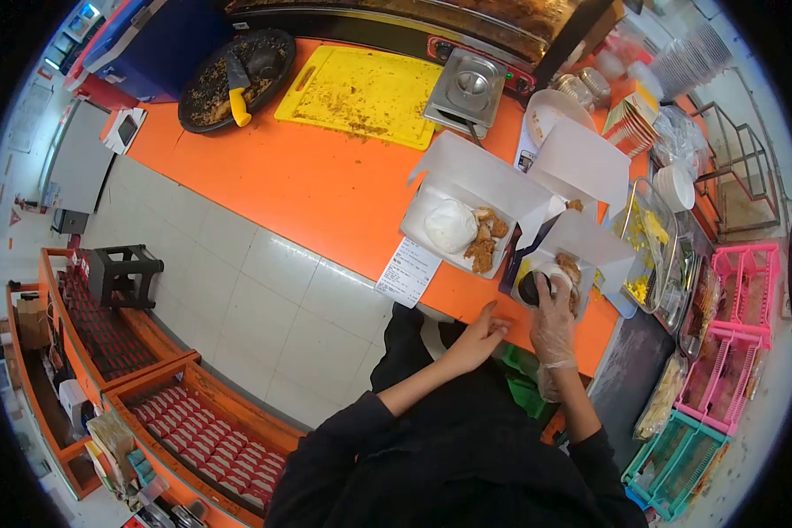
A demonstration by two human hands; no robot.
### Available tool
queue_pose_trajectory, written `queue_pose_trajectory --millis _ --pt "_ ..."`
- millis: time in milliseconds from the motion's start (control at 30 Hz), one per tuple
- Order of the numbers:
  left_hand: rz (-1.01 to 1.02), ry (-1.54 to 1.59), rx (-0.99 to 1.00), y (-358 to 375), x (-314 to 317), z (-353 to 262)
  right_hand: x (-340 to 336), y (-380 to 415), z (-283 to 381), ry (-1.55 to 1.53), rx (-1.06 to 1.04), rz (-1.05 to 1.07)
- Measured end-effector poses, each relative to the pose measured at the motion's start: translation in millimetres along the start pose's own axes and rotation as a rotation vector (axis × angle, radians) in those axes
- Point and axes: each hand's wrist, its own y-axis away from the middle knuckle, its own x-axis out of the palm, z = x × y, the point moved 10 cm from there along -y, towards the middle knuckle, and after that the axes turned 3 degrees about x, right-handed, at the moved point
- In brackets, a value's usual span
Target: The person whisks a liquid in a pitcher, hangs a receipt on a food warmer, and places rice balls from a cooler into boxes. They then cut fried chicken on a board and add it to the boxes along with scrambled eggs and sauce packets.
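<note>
Plainly, plastic-gloved fingers (561,292) hold a round bowl (527,289).

Gloved right grip (554,314) on dark round object (528,289), open box (603,253) with chicken (567,263), left grip (477,340) by orange counter (326,202)

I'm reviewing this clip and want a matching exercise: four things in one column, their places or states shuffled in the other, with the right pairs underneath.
Things
1. Right hand in a clear plastic glove
2. Yellow-handled metal knife
3. Rectangular yellow plastic cutting board
4. White printed paper receipt

Places or states
A. strewn with brown crumbs
B. at the front edge of the orange counter
C. over an open white food box
D. lying across a round black pan

Pairs: 1-C, 2-D, 3-A, 4-B
</note>
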Motion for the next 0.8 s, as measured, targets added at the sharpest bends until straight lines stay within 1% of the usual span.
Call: queue_pose_trajectory --millis 33,67,100,133,167,200,233,300,333,367,400,433,467,500,533,567,600,667,700,767,800 --pt "0.082 -0.147 -0.050 1 6 1 -5 2 -2 -0.002 0.005 -0.006" --pt "0.160 -0.291 -0.093 -1 13 3 -20 2 -2 -0.042 -0.010 -0.068" --pt "0.163 -0.293 -0.093 -3 18 0 -35 5 -4 -0.082 -0.020 -0.125" --pt "0.308 -0.419 -0.102 -1 35 2 -47 8 -8 -0.081 -0.010 -0.127" --pt "0.457 -0.545 -0.106 3 54 4 -67 11 -19 -0.108 0.039 -0.182" --pt "0.473 -0.581 0.007 4 73 -22 -82 13 -33 -0.133 0.088 -0.241" --pt "0.493 -0.586 0.013 3 90 -26 -89 15 -53 -0.127 0.104 -0.255" --pt "0.583 -0.598 0.335 -1 142 -56 -120 28 -120 -0.201 0.278 -0.472" --pt "0.621 -0.623 0.394 -5 166 -64 -115 34 -169 -0.489 0.487 -0.479" --pt "0.694 -0.606 0.431 -10 191 -66 -128 31 -188 -0.432 0.441 -0.527" --pt "0.650 -0.745 0.512 -20 207 -69 -133 30 -209 -0.209 0.488 -0.504" --pt "0.590 -0.879 0.597 -31 224 -71 -124 24 -232 -0.085 0.594 -0.331" --pt "0.556 -1.022 0.602 -44 239 -65 -112 19 -253 0.018 0.693 -0.147" --pt "0.594 -1.018 0.634 -51 257 -58 -99 10 -268 0.039 0.702 -0.047" --pt "0.434 -1.179 0.715 -65 263 -58 -81 0 -280 0.049 0.703 0.060" --pt "0.255 -1.330 0.789 -76 266 -60 -71 -9 -287 0.063 0.681 0.078" --pt "0.272 -1.333 0.803 -84 275 -55 -61 -19 -293 0.078 0.654 0.105" --pt "0.189 -1.599 0.780 -106 283 -45 -46 -36 -301 -0.033 0.605 0.035" --pt "0.200 -1.605 0.785 -115 287 -36 -36 -44 -310 -0.041 0.613 0.030" --pt "0.157 -1.563 0.715 -135 284 -24 -32 -50 -337 -0.126 0.768 -0.124" --pt "0.157 -1.553 0.725 -139 284 -24 -46 -52 -335 -0.131 0.829 -0.107"
